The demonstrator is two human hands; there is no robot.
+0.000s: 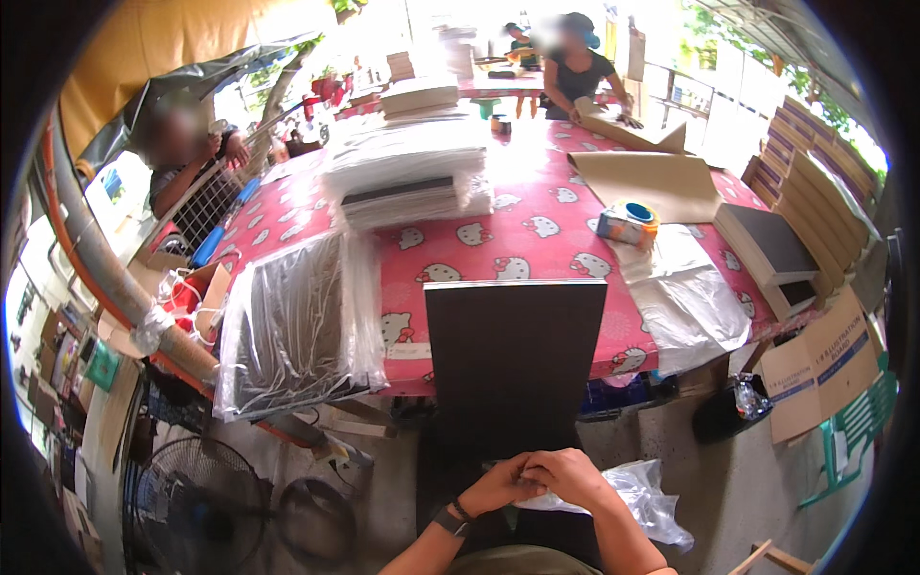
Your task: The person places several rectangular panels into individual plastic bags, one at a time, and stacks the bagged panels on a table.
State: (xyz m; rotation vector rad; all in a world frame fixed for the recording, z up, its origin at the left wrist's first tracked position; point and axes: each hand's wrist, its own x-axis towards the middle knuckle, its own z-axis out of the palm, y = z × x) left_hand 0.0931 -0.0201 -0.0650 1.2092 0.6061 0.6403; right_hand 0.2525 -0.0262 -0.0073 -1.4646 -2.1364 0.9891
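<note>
My left hand (494, 487), with a dark band on its wrist, meets my right hand (565, 476) low in front of my body. Fingers of both are closed together on the edge of a see-through plastic bag (644, 494), which trails off to the right beneath my right hand. The exact grip is partly hidden by the fingers. Just beyond my hands, a stack of black boards (516, 350) with a pale far edge juts from the table's near side toward me.
On the pink patterned table (450, 251) lie wrapped black boards (292, 321), a tall wrapped stack (407, 163), a tape roll (628, 225), plastic sleeves (685, 297) and brown paper (647, 184). A co-worker (580, 77) handles cardboard opposite; another person sits left. A fan (196, 508) stands lower left.
</note>
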